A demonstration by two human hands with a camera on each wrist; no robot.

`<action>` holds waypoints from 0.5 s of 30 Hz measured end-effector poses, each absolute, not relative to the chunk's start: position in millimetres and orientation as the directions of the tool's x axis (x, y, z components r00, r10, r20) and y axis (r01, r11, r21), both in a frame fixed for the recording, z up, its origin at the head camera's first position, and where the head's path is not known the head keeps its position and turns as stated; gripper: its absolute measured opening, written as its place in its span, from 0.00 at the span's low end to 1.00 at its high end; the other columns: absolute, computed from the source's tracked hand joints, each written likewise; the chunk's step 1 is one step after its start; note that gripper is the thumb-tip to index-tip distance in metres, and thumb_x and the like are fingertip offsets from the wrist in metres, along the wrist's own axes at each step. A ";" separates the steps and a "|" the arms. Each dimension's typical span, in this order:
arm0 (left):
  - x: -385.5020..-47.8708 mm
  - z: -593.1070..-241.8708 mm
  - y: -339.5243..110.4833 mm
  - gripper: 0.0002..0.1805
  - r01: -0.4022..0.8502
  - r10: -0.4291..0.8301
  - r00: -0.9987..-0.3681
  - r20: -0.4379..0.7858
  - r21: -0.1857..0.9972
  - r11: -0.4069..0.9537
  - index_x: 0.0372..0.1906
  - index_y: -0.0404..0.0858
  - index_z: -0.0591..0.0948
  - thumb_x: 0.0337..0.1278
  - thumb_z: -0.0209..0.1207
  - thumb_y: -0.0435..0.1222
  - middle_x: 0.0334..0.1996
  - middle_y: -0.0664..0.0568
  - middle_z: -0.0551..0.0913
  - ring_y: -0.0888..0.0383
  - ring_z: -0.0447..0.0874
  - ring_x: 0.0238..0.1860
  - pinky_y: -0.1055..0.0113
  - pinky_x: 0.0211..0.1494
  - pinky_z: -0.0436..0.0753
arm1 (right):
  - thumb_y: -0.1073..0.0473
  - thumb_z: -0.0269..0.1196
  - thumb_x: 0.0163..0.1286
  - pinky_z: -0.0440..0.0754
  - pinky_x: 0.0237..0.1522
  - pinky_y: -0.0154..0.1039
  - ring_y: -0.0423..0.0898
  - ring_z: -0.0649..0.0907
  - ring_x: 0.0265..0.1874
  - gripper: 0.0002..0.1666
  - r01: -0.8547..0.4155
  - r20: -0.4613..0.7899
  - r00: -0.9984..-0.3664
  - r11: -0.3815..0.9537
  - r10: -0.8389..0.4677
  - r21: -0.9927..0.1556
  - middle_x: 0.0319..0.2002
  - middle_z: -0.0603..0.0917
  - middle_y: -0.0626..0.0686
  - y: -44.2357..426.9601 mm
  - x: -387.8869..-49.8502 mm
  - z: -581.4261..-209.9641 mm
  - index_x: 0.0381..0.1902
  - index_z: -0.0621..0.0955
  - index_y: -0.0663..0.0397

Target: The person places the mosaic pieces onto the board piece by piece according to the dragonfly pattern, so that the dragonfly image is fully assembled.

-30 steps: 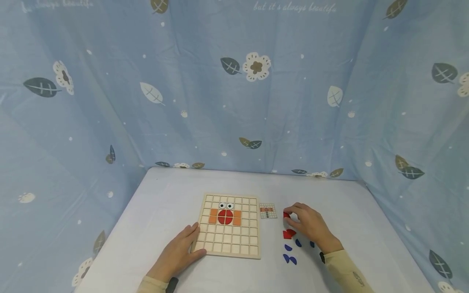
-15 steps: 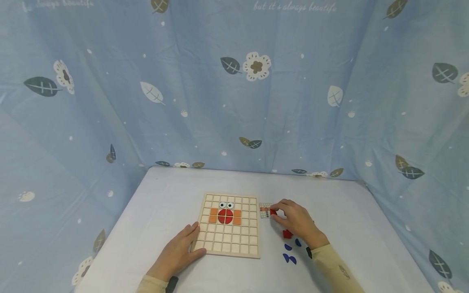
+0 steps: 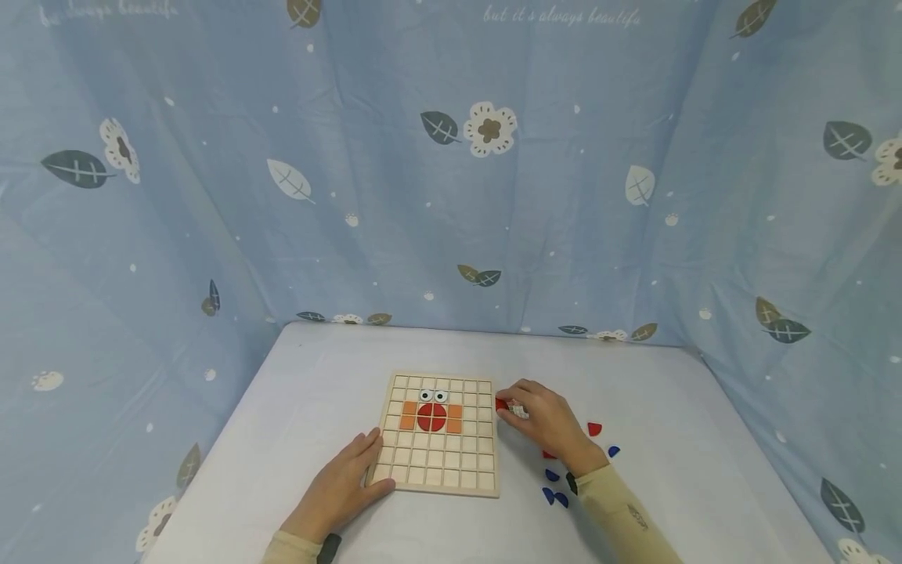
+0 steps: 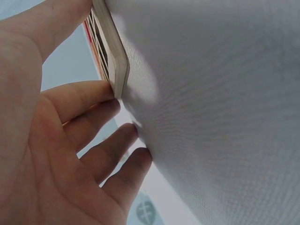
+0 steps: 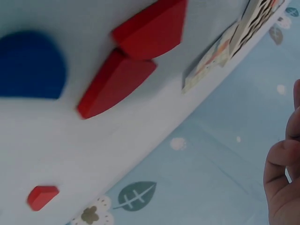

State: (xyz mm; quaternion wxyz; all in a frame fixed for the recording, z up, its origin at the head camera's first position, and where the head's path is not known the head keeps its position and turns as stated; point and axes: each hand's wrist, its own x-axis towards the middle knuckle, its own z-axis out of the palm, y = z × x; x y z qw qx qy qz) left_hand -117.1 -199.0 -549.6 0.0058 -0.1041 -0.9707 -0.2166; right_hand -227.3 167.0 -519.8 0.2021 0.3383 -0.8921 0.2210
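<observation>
The grid board (image 3: 437, 456) lies flat, bearing a red circle (image 3: 432, 417), orange pieces (image 3: 454, 419) and two eye pieces (image 3: 433, 396). My left hand (image 3: 345, 479) rests at its lower-left corner, thumb along the near edge and fingers, fairly straight, at the left edge; the left wrist view shows fingertips touching the board's corner (image 4: 119, 70). At the board's right edge my right hand (image 3: 553, 427) pinches a red piece (image 3: 501, 404) above the picture card (image 3: 520, 410), partly covering the card. In the right wrist view the held piece is hidden and only part of the hand (image 5: 283, 173) shows.
Right of the board lie loose red pieces (image 3: 595, 429) and several blue half-round ones (image 3: 561, 499). Two red pieces (image 5: 115, 84) touch each other near a blue one (image 5: 30, 65) in the right wrist view. A patterned blue curtain (image 3: 451, 196) surrounds the white table (image 3: 338, 360).
My right hand has carried the red piece leftward from the loose pieces, across the card to the board's edge. A red and a blue piece have come into view behind it. My left hand has stayed put.
</observation>
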 end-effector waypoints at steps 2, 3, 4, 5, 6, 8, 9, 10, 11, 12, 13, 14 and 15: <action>-116.9 -549.3 -198.8 0.45 0.203 0.198 -0.979 0.054 0.415 0.887 0.70 0.32 0.73 0.55 0.70 0.56 0.74 0.47 0.69 0.42 0.65 0.74 0.49 0.74 0.69 | 0.55 0.77 0.59 0.88 0.40 0.38 0.42 0.85 0.37 0.18 -0.695 0.513 -0.688 0.670 -0.513 -0.262 0.40 0.84 0.42 162.4 -227.8 -519.2 0.48 0.87 0.44; -116.9 -549.3 -198.8 0.45 0.203 0.198 -0.979 0.055 0.413 0.888 0.70 0.32 0.74 0.55 0.70 0.56 0.74 0.47 0.69 0.42 0.65 0.73 0.49 0.74 0.69 | 0.55 0.77 0.59 0.88 0.40 0.38 0.43 0.85 0.37 0.18 -0.694 0.511 -0.690 0.670 -0.513 -0.265 0.40 0.84 0.42 160.1 -228.0 -518.7 0.48 0.87 0.44; -116.9 -549.2 -198.7 0.45 0.203 0.198 -0.979 0.055 0.413 0.888 0.70 0.32 0.74 0.55 0.70 0.56 0.74 0.47 0.69 0.42 0.65 0.73 0.49 0.74 0.69 | 0.55 0.77 0.59 0.88 0.40 0.38 0.43 0.85 0.38 0.18 -0.689 0.505 -0.696 0.672 -0.511 -0.271 0.40 0.85 0.43 157.7 -228.3 -518.4 0.48 0.87 0.44; -116.8 -549.1 -198.7 0.45 0.203 0.198 -0.979 0.056 0.412 0.888 0.70 0.32 0.74 0.55 0.70 0.57 0.74 0.47 0.69 0.42 0.65 0.73 0.49 0.74 0.69 | 0.54 0.77 0.60 0.88 0.41 0.38 0.43 0.85 0.38 0.18 -0.683 0.496 -0.704 0.676 -0.508 -0.277 0.40 0.84 0.42 155.3 -228.6 -518.0 0.48 0.87 0.44; -116.8 -548.8 -198.7 0.45 0.204 0.198 -0.978 0.057 0.410 0.889 0.70 0.32 0.74 0.55 0.70 0.56 0.74 0.47 0.69 0.42 0.66 0.73 0.49 0.74 0.69 | 0.54 0.77 0.60 0.88 0.41 0.38 0.43 0.85 0.38 0.18 -0.678 0.488 -0.710 0.679 -0.507 -0.281 0.40 0.84 0.42 153.0 -228.9 -517.7 0.49 0.87 0.43; -116.9 -548.6 -198.8 0.45 0.207 0.199 -0.978 0.063 0.409 0.888 0.70 0.32 0.74 0.55 0.70 0.56 0.73 0.47 0.69 0.42 0.66 0.73 0.48 0.73 0.69 | 0.54 0.76 0.61 0.88 0.41 0.37 0.43 0.85 0.38 0.18 -0.672 0.471 -0.721 0.679 -0.508 -0.296 0.40 0.84 0.41 148.2 -229.9 -516.5 0.49 0.87 0.43; -116.9 -548.5 -198.9 0.45 0.209 0.199 -0.978 0.067 0.408 0.889 0.70 0.32 0.74 0.55 0.70 0.56 0.73 0.47 0.69 0.42 0.66 0.73 0.48 0.73 0.70 | 0.54 0.76 0.61 0.88 0.41 0.37 0.43 0.84 0.38 0.17 -0.672 0.466 -0.723 0.676 -0.510 -0.302 0.40 0.84 0.41 145.7 -230.6 -516.1 0.49 0.87 0.43; -116.9 -548.3 -198.9 0.45 0.210 0.199 -0.977 0.070 0.407 0.889 0.70 0.31 0.74 0.55 0.70 0.56 0.73 0.47 0.70 0.42 0.66 0.73 0.48 0.73 0.70 | 0.53 0.76 0.61 0.87 0.41 0.37 0.43 0.84 0.38 0.17 -0.672 0.463 -0.724 0.674 -0.511 -0.308 0.41 0.85 0.41 143.4 -231.3 -516.0 0.49 0.87 0.43; -117.0 -548.3 -198.9 0.44 0.212 0.200 -0.977 0.072 0.405 0.889 0.70 0.32 0.74 0.55 0.70 0.56 0.73 0.47 0.70 0.42 0.66 0.73 0.48 0.73 0.70 | 0.53 0.76 0.62 0.87 0.41 0.37 0.43 0.84 0.38 0.17 -0.673 0.461 -0.724 0.669 -0.513 -0.314 0.41 0.85 0.41 141.2 -232.0 -515.7 0.49 0.87 0.43; -117.0 -548.3 -198.9 0.44 0.214 0.201 -0.977 0.075 0.405 0.889 0.70 0.31 0.74 0.55 0.70 0.56 0.73 0.47 0.70 0.42 0.66 0.73 0.48 0.73 0.70 | 0.53 0.76 0.62 0.87 0.40 0.37 0.43 0.84 0.37 0.17 -0.675 0.460 -0.724 0.665 -0.515 -0.318 0.40 0.85 0.41 139.1 -232.6 -515.8 0.49 0.88 0.43; -116.9 -548.4 -198.9 0.44 0.215 0.202 -0.976 0.076 0.405 0.889 0.70 0.31 0.74 0.55 0.70 0.56 0.73 0.46 0.70 0.42 0.66 0.73 0.48 0.73 0.70 | 0.53 0.75 0.63 0.87 0.40 0.37 0.43 0.85 0.37 0.16 -0.678 0.458 -0.723 0.660 -0.517 -0.324 0.41 0.85 0.42 137.1 -233.1 -515.7 0.49 0.88 0.44; -116.6 -548.3 -198.8 0.44 0.216 0.202 -0.976 0.077 0.406 0.888 0.69 0.31 0.74 0.55 0.70 0.56 0.73 0.46 0.70 0.41 0.67 0.73 0.48 0.73 0.70 | 0.53 0.75 0.63 0.87 0.39 0.37 0.43 0.85 0.38 0.16 -0.678 0.456 -0.723 0.659 -0.520 -0.324 0.41 0.85 0.42 135.1 -233.5 -516.1 0.48 0.88 0.44; -116.5 -548.1 -198.8 0.44 0.216 0.202 -0.976 0.077 0.407 0.888 0.69 0.31 0.74 0.55 0.70 0.55 0.73 0.46 0.70 0.41 0.67 0.72 0.48 0.73 0.70 | 0.53 0.75 0.63 0.87 0.39 0.37 0.43 0.85 0.37 0.15 -0.678 0.454 -0.723 0.661 -0.521 -0.322 0.40 0.85 0.42 133.1 -234.0 -516.7 0.48 0.88 0.44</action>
